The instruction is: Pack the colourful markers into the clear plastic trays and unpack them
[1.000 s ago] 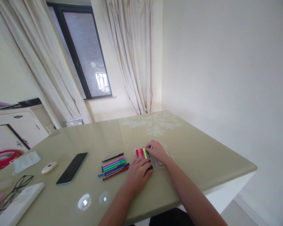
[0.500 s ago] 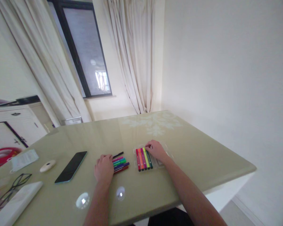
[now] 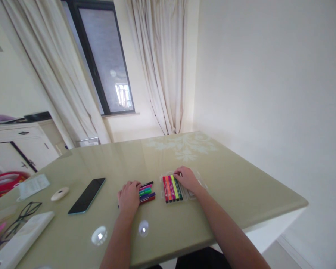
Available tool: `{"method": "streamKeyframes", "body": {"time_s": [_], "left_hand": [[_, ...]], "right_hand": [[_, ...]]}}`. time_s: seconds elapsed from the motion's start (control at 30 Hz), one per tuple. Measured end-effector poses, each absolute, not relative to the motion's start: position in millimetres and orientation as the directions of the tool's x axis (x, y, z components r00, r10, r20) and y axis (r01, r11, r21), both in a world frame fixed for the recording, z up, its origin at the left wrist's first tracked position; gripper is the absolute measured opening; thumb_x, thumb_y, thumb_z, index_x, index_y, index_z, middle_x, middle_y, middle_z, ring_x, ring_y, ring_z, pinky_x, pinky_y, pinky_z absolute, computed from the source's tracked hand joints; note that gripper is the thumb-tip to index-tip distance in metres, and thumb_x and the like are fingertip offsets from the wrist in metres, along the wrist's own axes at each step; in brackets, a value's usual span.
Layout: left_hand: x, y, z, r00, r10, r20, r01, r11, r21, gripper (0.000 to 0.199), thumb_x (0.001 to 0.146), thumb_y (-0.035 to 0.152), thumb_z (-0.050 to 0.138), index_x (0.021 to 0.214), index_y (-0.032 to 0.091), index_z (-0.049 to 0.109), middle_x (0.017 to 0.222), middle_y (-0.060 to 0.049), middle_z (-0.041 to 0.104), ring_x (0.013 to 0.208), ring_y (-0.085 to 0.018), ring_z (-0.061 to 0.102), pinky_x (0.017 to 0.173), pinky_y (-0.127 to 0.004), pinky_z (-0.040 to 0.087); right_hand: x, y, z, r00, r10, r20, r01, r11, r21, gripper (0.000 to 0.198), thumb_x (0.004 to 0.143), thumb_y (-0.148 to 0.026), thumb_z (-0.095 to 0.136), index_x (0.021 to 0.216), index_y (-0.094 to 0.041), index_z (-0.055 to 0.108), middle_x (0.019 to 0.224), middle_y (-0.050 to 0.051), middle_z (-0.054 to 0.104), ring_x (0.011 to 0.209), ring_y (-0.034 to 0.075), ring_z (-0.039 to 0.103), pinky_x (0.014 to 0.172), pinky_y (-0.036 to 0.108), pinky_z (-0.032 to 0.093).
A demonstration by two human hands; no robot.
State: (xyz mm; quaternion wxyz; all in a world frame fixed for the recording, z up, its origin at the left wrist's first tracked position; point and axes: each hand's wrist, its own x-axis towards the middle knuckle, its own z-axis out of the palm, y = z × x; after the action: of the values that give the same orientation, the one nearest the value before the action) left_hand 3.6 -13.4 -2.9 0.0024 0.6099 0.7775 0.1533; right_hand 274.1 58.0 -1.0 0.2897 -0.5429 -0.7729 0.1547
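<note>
My left hand [image 3: 129, 197] lies over a loose bunch of markers on the table, palm down with fingers curled. Its fingertips hold a black marker [image 3: 148, 184]; pink, green, blue and dark red markers [image 3: 148, 199] stick out beside it, their other ends mostly covered. To the right, a clear plastic case [image 3: 187, 195] lies flat with a row of markers [image 3: 169, 189] in its left part: red, orange, purple, yellow and dark green. My right hand [image 3: 187, 178] reaches over the case, thumb and fingers pinched at the top end of the dark green marker [image 3: 179, 190].
Left of my hands are a phone [image 3: 87, 195], a round cream object [image 3: 59, 194], a face mask [image 3: 33, 186], eyeglasses [image 3: 22, 220] and a long white object [image 3: 22, 239]. The table's front edge [image 3: 196, 244] is near my body. A wall [image 3: 268, 93] stands at the right.
My left hand has slid a little to the right, and the black marker has shifted with it. My right hand stays at the top of the marker row. The view has turned slightly left.
</note>
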Motion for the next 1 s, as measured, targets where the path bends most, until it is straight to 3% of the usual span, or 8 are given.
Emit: {"method": "streamKeyframes", "body": {"time_s": [0.4,0.63,1.0], "left_hand": [[6.6,-13.4,-0.5,-0.217,0.959,0.182,0.947,0.162,0.276,0.025,0.103,0.029,0.045,0.103,0.025,0.07,0.112,-0.006,0.073,0.111,-0.024,0.064,0.096,-0.041,0.04],[5.6,-11.2,-5.4,-0.192,0.962,0.193,0.952,0.135,0.274,0.033,0.103,0.029,0.042,0.113,0.027,0.073,0.117,-0.008,0.07,0.109,-0.024,0.066,0.094,-0.039,0.043],[7.5,-11.7,1.0,-0.152,0.975,0.165,0.959,0.104,0.265,0.029,0.102,0.028,0.046,0.102,0.027,0.075,0.117,-0.006,0.071,0.114,-0.025,0.062,0.093,-0.039,0.042]], "right_hand": [[273.7,59.1,-3.2,-0.246,0.926,0.286,0.749,0.369,-0.551,0.012,0.09,-0.021,0.066,0.089,-0.019,0.078,0.092,0.006,0.073,0.087,0.018,0.065,0.082,0.027,0.044],[273.8,59.6,-4.3,-0.244,0.927,0.285,0.753,0.366,-0.547,0.012,0.09,-0.021,0.065,0.09,-0.019,0.077,0.092,0.006,0.073,0.088,0.018,0.065,0.082,0.027,0.044],[273.0,58.7,-2.5,-0.252,0.926,0.281,0.755,0.369,-0.541,0.013,0.09,-0.021,0.065,0.089,-0.019,0.077,0.092,0.006,0.074,0.089,0.018,0.065,0.083,0.027,0.044]]}}
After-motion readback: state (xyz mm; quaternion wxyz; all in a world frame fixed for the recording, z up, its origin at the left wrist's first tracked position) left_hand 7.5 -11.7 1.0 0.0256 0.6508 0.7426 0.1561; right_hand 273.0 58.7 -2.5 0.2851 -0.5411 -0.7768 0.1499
